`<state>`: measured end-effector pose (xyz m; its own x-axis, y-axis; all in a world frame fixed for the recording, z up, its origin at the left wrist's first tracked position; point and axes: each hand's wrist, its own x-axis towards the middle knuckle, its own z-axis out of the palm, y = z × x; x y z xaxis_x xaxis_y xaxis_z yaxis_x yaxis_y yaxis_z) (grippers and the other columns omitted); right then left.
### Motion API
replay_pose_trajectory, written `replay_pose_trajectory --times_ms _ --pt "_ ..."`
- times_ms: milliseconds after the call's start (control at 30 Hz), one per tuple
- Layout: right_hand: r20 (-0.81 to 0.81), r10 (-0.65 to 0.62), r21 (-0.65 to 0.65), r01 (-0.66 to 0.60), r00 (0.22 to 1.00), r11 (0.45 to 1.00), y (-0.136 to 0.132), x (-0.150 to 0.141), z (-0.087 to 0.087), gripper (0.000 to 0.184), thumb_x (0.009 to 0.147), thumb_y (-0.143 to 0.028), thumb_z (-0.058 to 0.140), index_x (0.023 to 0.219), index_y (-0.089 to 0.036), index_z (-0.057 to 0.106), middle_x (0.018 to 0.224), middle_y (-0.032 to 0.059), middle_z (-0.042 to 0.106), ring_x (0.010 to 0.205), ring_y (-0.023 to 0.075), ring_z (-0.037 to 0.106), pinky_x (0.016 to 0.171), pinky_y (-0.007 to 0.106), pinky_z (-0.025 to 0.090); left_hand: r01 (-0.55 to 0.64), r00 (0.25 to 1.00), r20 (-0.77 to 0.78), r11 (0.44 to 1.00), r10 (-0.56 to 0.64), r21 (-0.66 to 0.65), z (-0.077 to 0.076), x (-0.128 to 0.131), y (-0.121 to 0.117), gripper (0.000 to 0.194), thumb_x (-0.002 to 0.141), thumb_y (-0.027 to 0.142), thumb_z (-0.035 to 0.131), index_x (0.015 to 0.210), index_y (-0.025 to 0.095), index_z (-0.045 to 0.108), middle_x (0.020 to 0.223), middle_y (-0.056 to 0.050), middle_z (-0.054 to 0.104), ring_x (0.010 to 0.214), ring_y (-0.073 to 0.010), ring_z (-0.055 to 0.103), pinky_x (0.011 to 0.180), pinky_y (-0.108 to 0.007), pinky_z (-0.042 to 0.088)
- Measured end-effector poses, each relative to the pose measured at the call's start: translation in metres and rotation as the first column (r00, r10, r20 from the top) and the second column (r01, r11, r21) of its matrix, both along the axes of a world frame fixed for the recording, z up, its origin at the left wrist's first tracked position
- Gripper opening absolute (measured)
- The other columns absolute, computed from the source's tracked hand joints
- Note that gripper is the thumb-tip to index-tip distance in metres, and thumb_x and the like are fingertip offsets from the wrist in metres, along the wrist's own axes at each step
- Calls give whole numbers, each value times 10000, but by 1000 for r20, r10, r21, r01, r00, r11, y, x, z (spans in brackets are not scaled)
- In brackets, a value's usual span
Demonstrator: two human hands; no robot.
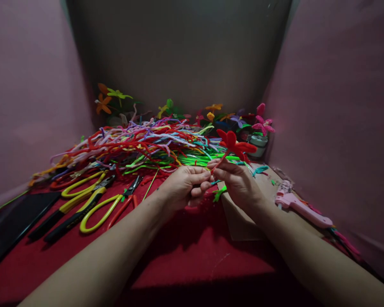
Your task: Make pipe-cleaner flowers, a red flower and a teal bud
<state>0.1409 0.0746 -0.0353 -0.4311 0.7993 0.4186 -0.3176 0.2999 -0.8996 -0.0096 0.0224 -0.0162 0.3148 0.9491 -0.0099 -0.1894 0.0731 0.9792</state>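
Arms (115, 249) hold red flower (232, 144); jar (258, 145) contains pink flowers (263, 126).

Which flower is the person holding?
The red flower: its stem is pinched in the right hand. Other flowers, like the orange flower at far left, stand behind, not held.
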Motion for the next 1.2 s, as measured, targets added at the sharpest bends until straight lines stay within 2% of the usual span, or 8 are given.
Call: replay_pose_trajectory --times_ms 133,267,567,733,867,1000,1100,1200 --pt "31 -90 -82 92 995 992 -2 -3 -2 58 692 -234 670 728 -199 699 698 5 619 673 155 537 673 300 418 -231 800 -406 850 443 474 -6 7 -1 154 803 292 534 746 153 566 623 -2 564 484 -91 509 496 -222 411" --pt "93 -146 -84 154 985 985 -9 -5 -1 76 706 -255 662 700 -188 698 646 2 598 618 138 506 615 280 392 -100 501 -490 610 714 786 -14 8 -2 132 825 245 503 797 182 616 678 -25 613 612 -125 546 604 -241 397" --pt "68 -68 -59 72 995 996 -8 -3 0 48 696 -223 664 702 -189 698 695 7 612 658 142 519 635 284 399 -207 956 -171 960 240 190 2 3 -2 147 795 241 532 682 150 557 535 37 552 314 -42 386 304 -166 293" --pt "-5 -90 -64 89 996 994 -7 -4 -1 33 671 -208 696 702 -206 707 721 4 627 714 155 542 694 297 425 -39 999 -20 998 40 45 3 -1 -1 178 786 297 566 699 142 555 533 39 558 275 -12 314 281 -147 242" --pt "-2 -145 -59 145 989 988 -8 -4 -1 32 686 -212 679 701 -193 700 733 5 628 679 139 526 646 281 414 -142 954 -240 975 182 172 -1 2 4 261 829 355 497 723 125 561 592 -11 596 353 -73 490 366 -200 390" --pt "45 -229 -53 231 972 971 -9 -5 2 28 677 -199 678 658 -180 681 658 -18 584 598 105 470 580 254 378 -259 709 -444 787 548 560 -11 5 6 178 771 320 595 821 155 548 662 -4 591 526 -117 560 505 -230 428" --pt "85 -232 -35 236 969 971 -11 -5 3 49 683 -210 677 652 -173 681 622 -19 579 592 108 476 583 257 377 -94 490 -472 583 733 807 -17 4 4 72 818 244 536 814 175 557 694 -12 589 625 -128 544 599 -240 404" --pt "135 -223 -5 225 966 974 -12 -5 2 95 696 -247 677 644 -169 687 596 -15 588 582 116 486 578 262 377 -8 439 -448 502 779 865 -18 2 2 178 865 193 437 738 173 559 686 -18 575 619 -117 511 605 -230 376"
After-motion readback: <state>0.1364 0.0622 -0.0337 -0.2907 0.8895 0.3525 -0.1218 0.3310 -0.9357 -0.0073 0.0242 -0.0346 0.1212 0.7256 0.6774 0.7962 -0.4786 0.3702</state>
